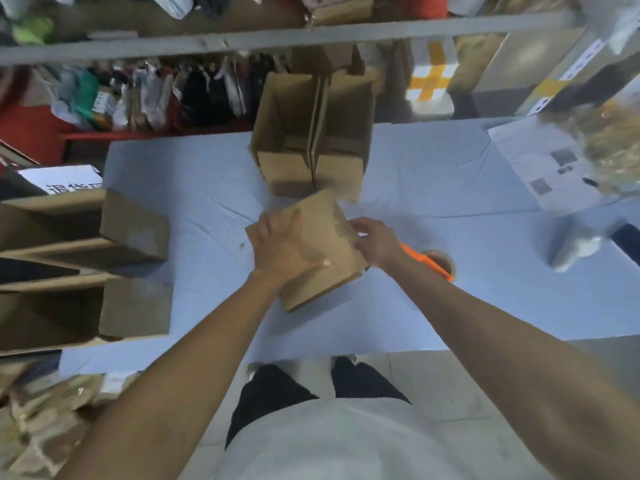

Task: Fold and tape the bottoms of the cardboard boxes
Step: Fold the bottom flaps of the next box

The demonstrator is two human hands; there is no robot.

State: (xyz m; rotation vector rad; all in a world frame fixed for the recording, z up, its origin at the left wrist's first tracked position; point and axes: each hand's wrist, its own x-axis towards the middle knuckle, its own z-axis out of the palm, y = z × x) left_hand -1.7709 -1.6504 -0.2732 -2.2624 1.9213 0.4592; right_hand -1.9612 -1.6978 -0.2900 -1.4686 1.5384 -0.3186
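Box: small flat brown cardboard box (313, 251) lies tilted at the middle of the pale blue cloth-covered table (433, 174).
Left hand: the left hand (284, 247) presses flat on its top, fingers spread wide.
Right hand: the right hand (375, 242) pinches its right edge.
Tape: orange-handled tape dispenser (434, 263) just right of the right wrist.
Behind: larger open brown carton (311, 140).
Left edge: two open brown cartons (86, 265) stacked side by side.

A pale blue cloth-covered bench (433, 306) is seen below a grey metal shelf rail (277, 38). Printed white paper sheets (540, 164) are laid at its far right corner, near a blurred grey object (571, 249).
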